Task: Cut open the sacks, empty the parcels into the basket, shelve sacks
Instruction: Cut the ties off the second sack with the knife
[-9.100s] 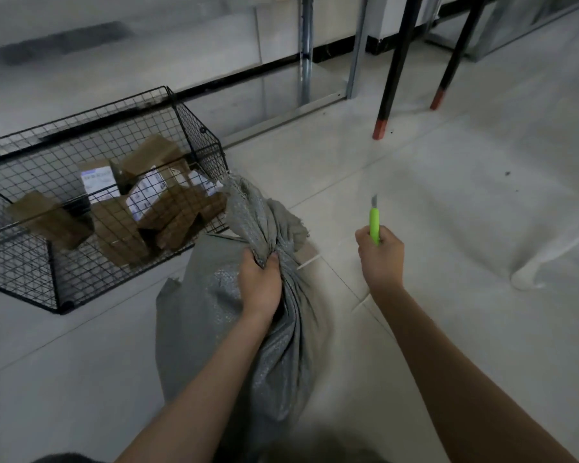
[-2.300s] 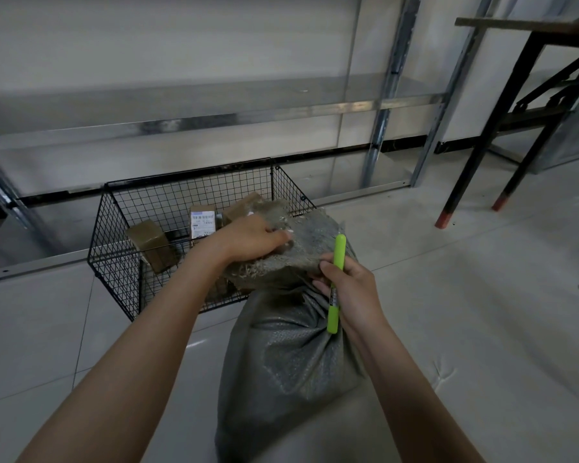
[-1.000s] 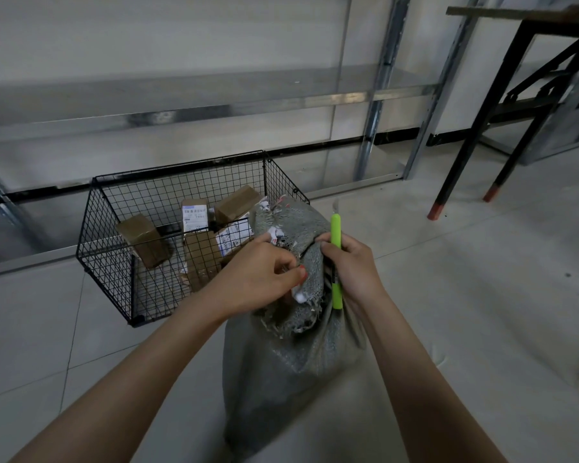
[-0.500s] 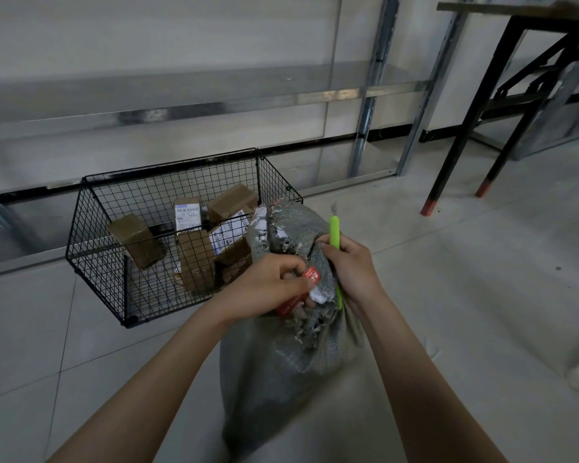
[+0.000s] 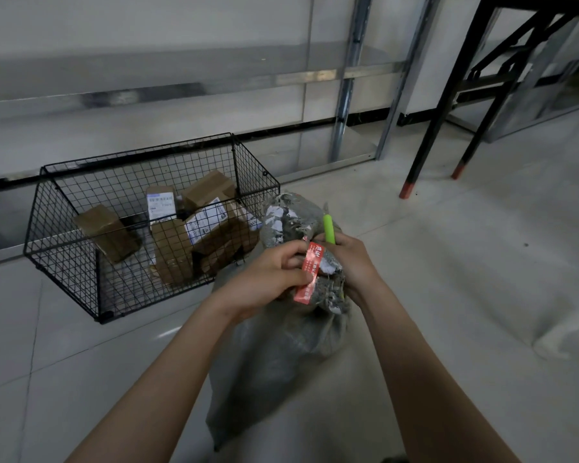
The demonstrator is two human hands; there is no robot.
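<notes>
Head view: on the tiled floor a black wire basket holding brown parcels stands just left of a grey sack, which sits upright between both forearms. The left grip, fingers curled, pinches a red tag at the bunched sack neck. The right grip clasps the neck and a green cutter, tip up.

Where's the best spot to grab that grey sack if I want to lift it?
Grab the grey sack by its bunched neck, from above. The cloth is gathered narrow there, so your fingers can close round it; the body below is wide and saggy. Mind the green cutter in the right hand; the left hand pinches a red tag there.
</notes>
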